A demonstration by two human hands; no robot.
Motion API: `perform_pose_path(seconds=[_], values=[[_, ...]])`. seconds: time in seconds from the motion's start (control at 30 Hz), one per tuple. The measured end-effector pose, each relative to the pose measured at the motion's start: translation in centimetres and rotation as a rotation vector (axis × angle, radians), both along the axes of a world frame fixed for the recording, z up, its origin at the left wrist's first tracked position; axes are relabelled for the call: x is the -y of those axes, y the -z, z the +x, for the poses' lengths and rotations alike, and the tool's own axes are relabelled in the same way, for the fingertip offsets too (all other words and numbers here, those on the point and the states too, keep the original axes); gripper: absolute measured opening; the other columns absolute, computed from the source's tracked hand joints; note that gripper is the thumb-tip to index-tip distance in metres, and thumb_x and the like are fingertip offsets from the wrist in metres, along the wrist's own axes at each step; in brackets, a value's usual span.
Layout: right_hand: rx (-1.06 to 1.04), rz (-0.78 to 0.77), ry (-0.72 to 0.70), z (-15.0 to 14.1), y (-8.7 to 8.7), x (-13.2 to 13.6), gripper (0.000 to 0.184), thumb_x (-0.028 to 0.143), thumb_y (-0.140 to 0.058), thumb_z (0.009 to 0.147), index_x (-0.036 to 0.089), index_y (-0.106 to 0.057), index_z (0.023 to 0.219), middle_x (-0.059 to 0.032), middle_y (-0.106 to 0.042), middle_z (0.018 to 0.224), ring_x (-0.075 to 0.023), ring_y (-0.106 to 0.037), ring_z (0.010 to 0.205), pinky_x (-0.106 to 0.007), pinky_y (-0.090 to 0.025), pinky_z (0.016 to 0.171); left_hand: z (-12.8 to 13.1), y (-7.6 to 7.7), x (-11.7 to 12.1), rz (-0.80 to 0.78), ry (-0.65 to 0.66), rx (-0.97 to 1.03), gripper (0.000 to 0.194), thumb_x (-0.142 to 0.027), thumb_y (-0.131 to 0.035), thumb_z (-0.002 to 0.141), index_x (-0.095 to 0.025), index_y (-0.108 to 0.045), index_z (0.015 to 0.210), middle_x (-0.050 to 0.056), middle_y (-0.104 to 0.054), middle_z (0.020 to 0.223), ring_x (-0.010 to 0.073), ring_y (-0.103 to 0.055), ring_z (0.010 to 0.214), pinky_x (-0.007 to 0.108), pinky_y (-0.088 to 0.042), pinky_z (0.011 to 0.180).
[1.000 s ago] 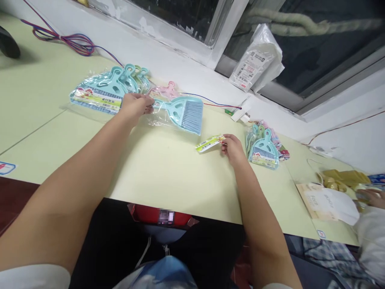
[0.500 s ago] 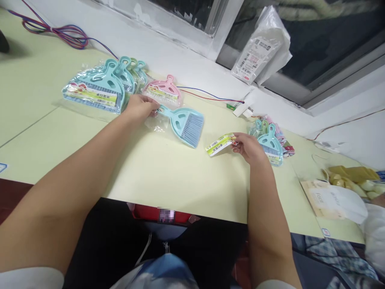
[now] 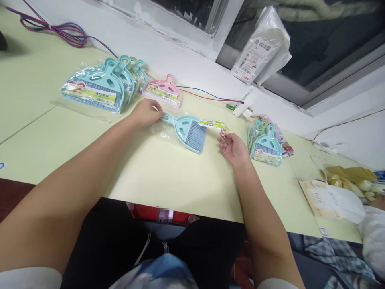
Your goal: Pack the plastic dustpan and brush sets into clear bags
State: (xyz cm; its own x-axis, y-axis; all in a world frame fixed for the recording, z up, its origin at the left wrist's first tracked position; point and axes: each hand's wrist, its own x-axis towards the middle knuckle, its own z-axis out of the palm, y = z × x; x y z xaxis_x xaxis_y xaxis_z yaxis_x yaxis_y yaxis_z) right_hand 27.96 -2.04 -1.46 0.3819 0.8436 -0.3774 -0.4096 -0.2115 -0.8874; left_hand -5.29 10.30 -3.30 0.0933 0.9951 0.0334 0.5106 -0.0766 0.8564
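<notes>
My left hand [image 3: 148, 113] pinches the handle end of a light blue brush and dustpan set [image 3: 184, 130], whose blue-grey bristles point right. Crumpled clear plastic [image 3: 162, 130] lies under its handle. In my right hand [image 3: 233, 148] is one end of a folded printed paper label [image 3: 213, 124], green, white and red. The label's far end reaches the upper edge of the bristles; whether it touches them I cannot tell. Just beyond my left hand lies a pink wrapped set [image 3: 164, 90].
Several wrapped sets [image 3: 93, 86] stand stacked at the left, and a smaller stack [image 3: 267, 146] at the right. Thin wires [image 3: 207, 94] run along the wall. A plastic-wrapped packet [image 3: 255, 52] leans by the window. A face-mask pack [image 3: 321, 198] and a person's white sleeve [image 3: 374, 233] are far right.
My right hand has moved left with the label, bringing it up to the bristles. My left hand and the blue set have shifted slightly right and toward me.
</notes>
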Motion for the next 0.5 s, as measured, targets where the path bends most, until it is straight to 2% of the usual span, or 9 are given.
perform_pose_path(seconds=[0.17, 0.33, 0.43, 0.5], values=[[0.017, -0.067, -0.082, -2.3, 0.2, 0.6, 0.014, 0.012, -0.057, 0.089, 0.017, -0.068, 0.095, -0.003, -0.079, 0.084, -0.0124, -0.074, 0.07, -0.016, -0.052, 0.047, -0.1, 0.2, -0.1, 0.02, 0.026, -0.002, 0.009, -0.027, -0.073, 0.075, -0.023, -0.069, 0.081, 0.002, -0.073, 0.069, 0.0205, -0.069, 0.067, 0.029, -0.049, 0.065], [0.027, -0.123, -0.231, -4.3, -0.3, 1.9, 0.014, 0.015, -0.057, 0.091, 0.016, -0.069, 0.098, -0.0075, -0.081, 0.101, -0.0131, -0.076, 0.072, -0.018, -0.053, 0.047, -0.2, 0.0, 0.2, 0.012, 0.03, -0.011, 0.011, -0.03, -0.074, 0.076, -0.023, -0.068, 0.081, 0.003, -0.073, 0.07, 0.0208, -0.069, 0.067, 0.029, -0.048, 0.065], [0.074, -0.134, -0.303, -5.3, -0.5, 2.5, 0.013, 0.023, -0.061, 0.093, 0.015, -0.071, 0.097, -0.0108, -0.081, 0.104, -0.0156, -0.076, 0.071, -0.021, -0.055, 0.048, -0.2, -0.1, 0.2, 0.009, 0.033, 0.0, 0.011, -0.03, -0.076, 0.074, -0.023, -0.068, 0.081, 0.003, -0.072, 0.068, 0.0219, -0.069, 0.066, 0.03, -0.048, 0.065], [0.117, -0.153, -0.332, -5.6, -0.6, 2.7, 0.02, 0.03, -0.062, 0.095, 0.013, -0.072, 0.097, -0.0132, -0.081, 0.104, -0.0165, -0.075, 0.067, -0.023, -0.054, 0.045, -0.2, -0.1, 0.1, 0.004, 0.033, 0.007, 0.012, -0.028, -0.077, 0.073, -0.024, -0.069, 0.08, 0.003, -0.072, 0.068, 0.0215, -0.069, 0.067, 0.03, -0.048, 0.066]])
